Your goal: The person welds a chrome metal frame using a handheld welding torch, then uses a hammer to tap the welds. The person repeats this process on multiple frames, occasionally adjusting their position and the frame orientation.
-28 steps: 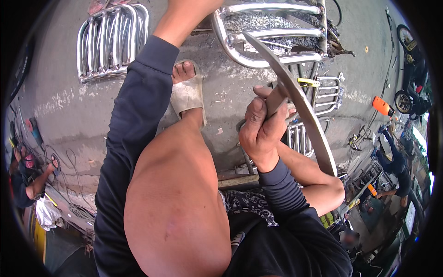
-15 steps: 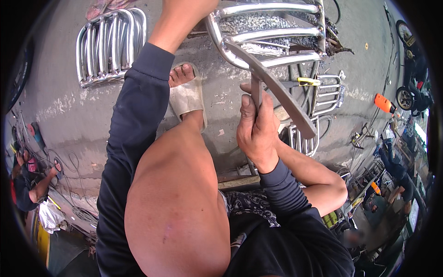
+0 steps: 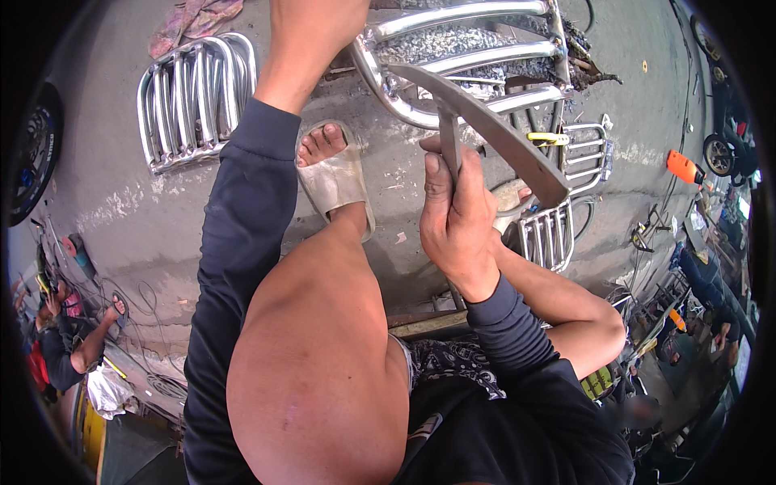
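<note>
In my right hand (image 3: 461, 222) is the handle of a grey metal chipping hammer (image 3: 505, 137), fingers wrapped round it. Its long, slightly curved head slants from upper left to lower right. The narrow end meets, or lies just over, the left bend of a shiny tubular metal rack (image 3: 461, 17). My left hand (image 3: 319, 36) grips that rack's left corner at the upper edge of the view; its fingers are mostly hidden. Beneath the rack's bars lies a heap of grey bits (image 3: 444, 46) with thin rods among them.
Shiny tubular racks (image 3: 179, 105) stand stacked on the left floor. More racks (image 3: 548, 238) and a yellow-handled tool (image 3: 547, 139) lie right. A cloth (image 3: 194, 20) is far left. One person (image 3: 73, 343) sits at lower left; others are at right, near tools and an orange object (image 3: 685, 166).
The whole view has shifted a little, and the floor things sit lower. My right hand and the hammer have moved slightly right, with the hammer's narrow end still at the rack's left bend.
</note>
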Tool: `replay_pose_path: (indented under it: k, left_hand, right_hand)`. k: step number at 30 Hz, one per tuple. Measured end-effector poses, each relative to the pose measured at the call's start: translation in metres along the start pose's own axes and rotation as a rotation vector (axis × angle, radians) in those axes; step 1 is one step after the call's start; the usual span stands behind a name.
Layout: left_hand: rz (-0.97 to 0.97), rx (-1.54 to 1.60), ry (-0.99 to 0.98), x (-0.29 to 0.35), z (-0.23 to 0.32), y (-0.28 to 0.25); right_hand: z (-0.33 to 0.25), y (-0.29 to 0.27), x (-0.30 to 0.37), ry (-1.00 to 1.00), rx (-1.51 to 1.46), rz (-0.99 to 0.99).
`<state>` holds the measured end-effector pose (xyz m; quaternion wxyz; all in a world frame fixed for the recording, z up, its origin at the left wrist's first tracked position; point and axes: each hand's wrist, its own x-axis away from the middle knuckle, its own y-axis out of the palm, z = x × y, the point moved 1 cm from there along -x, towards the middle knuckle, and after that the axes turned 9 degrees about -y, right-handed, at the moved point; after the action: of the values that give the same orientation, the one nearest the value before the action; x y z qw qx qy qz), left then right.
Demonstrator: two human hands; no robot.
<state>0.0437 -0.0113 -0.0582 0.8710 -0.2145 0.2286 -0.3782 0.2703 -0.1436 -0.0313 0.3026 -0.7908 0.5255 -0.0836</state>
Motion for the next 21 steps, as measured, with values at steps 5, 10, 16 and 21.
replay_pose_path:
  k: [5, 10, 16, 21]
  left_hand:
    - [-0.042, -0.033, 0.002, 0.002, 0.0, -0.004]
    - [-0.059, 0.006, -0.007, 0.001, 0.001, -0.003]
    - [-0.047, -0.091, 0.014, -0.002, -0.001, -0.004]
    - [-0.049, -0.111, 0.002, 0.0, -0.004, -0.001]
  right_hand:
    - [0.004, 0.006, 0.001, -0.023, -0.002, -0.016]
    - [0.009, 0.011, -0.001, -0.249, -0.126, 0.254]
    - [0.007, 0.01, -0.015, -0.082, -0.072, 0.051]
    - [0.004, 0.018, -0.025, -0.135, -0.094, 0.098]
